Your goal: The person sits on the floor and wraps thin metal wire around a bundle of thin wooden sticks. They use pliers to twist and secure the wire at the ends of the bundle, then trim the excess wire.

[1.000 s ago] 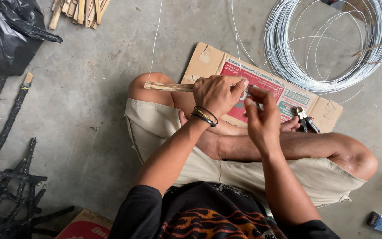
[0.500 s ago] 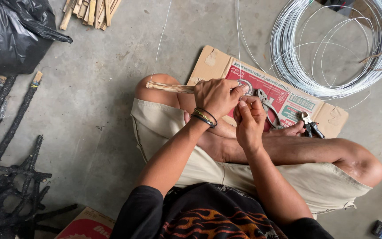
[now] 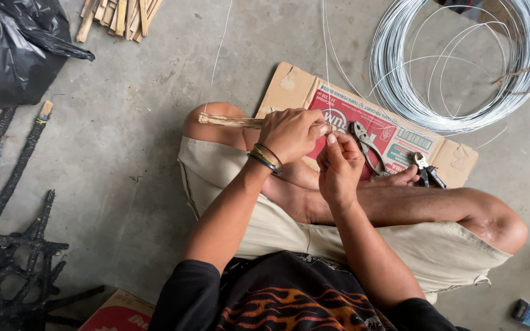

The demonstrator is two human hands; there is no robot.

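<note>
I sit cross-legged on a concrete floor. My left hand, with bracelets on the wrist, is closed around a thin bamboo stick that pokes out to the left over my knee. My right hand is right next to it, fingers pinched at the stick's hidden end, where a thin wire runs up and away toward the wire coil. Whether the right fingers grip the wire or the stick I cannot tell. Pliers lie on the cardboard just right of my hands.
A flattened cardboard box lies under my legs, with a second pair of cutters on it. A black plastic bag and split bamboo sticks sit at the top left. Charred black sticks lie at the left.
My right hand moved left from beside the pliers and closed in against my left hand at the stick's end. The camera view shifted slightly.
</note>
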